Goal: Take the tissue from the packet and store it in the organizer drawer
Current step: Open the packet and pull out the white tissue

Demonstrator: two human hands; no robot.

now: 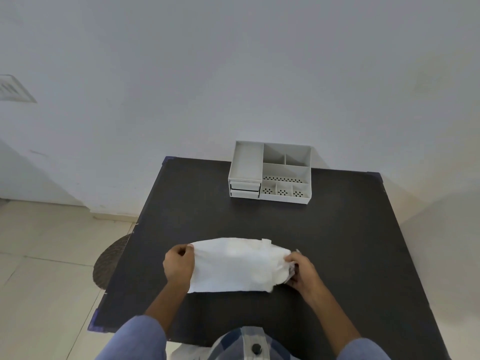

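Stretching across the near middle of the dark worktop [259, 222], a white tissue [233, 266] hangs spread between two hands. The left hand [179, 265] has its grip pinched shut on the tissue's left edge. The right hand [301, 268] is clamped on the bunched right end, where a bit of packet [292, 270] shows under the fingers; how much it holds is unclear. Well beyond, at the far edge against the wall, sits the organizer [270, 172], its two drawers [245, 190] closed at the front left.
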